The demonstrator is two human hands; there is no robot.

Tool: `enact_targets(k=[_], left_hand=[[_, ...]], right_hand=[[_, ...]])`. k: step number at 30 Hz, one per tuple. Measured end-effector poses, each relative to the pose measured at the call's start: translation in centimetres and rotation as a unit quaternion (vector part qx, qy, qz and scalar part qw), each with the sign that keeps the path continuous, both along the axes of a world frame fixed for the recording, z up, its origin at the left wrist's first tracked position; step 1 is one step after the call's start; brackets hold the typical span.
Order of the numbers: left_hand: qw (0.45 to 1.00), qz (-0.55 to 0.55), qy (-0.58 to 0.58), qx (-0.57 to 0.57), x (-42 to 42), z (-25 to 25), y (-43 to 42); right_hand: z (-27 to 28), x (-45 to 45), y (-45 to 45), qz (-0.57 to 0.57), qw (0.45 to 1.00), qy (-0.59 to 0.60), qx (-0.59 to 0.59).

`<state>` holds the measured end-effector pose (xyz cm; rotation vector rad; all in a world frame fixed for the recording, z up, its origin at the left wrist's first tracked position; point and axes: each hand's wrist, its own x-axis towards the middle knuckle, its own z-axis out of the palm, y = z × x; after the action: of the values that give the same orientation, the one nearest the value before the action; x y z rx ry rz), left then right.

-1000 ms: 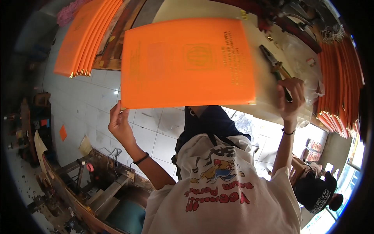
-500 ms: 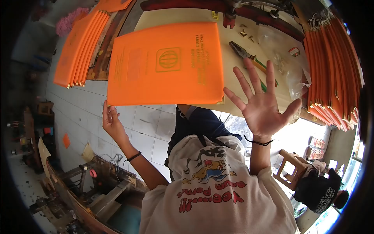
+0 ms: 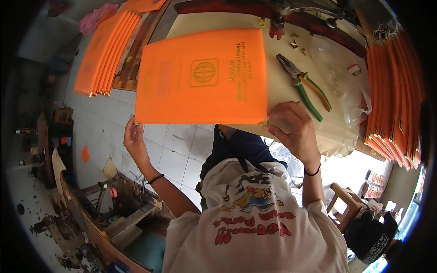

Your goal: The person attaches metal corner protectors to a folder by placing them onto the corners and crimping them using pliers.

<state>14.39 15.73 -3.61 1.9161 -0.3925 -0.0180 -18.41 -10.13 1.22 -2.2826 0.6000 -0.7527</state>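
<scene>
Over desk (image 3: 280, 86), we're pinching orange folder (image 3: 205, 77) with left hand (image 3: 134, 140); right hand (image 3: 298, 134), spread moments ago, now curling at its corner, grip unclear.

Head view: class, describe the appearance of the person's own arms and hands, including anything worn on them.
The left hand and right hand are gloveless. A thin black band circles the arm near the left wrist; another thin black band is at the right. Short off-white fabric sleeves leave both forearms uncovered.
</scene>
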Motion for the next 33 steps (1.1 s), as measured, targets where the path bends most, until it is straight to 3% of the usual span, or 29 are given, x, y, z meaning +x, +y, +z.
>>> enact_targets(k=[7,20,25,29,33], left_hand=[[0.998,-0.067,-0.001,-0.004,2.6,-0.5,1.3],[0.995,-0.082,0.007,-0.057,2.8,-1.4,1.5],[0.987,-0.102,-0.124,0.009,3.9,-0.5,2.1],[0.983,-0.068,-0.168,0.002,3.9,1.5,1.2],[0.984,-0.066,-0.163,-0.026,4.3,2.9,0.5]], right_hand=[[0.0,0.3,0.2,-0.016,1.0,0.01,-0.025],[-0.4,1.4,1.1,-0.053,0.994,0.022,-0.092],[-0.5,1.5,1.6,-0.07,0.995,0.027,-0.07],[-1.9,1.0,1.6,-0.072,0.986,-0.064,0.138],[-1.4,2.3,2.1,-0.061,0.96,-0.167,0.218]])
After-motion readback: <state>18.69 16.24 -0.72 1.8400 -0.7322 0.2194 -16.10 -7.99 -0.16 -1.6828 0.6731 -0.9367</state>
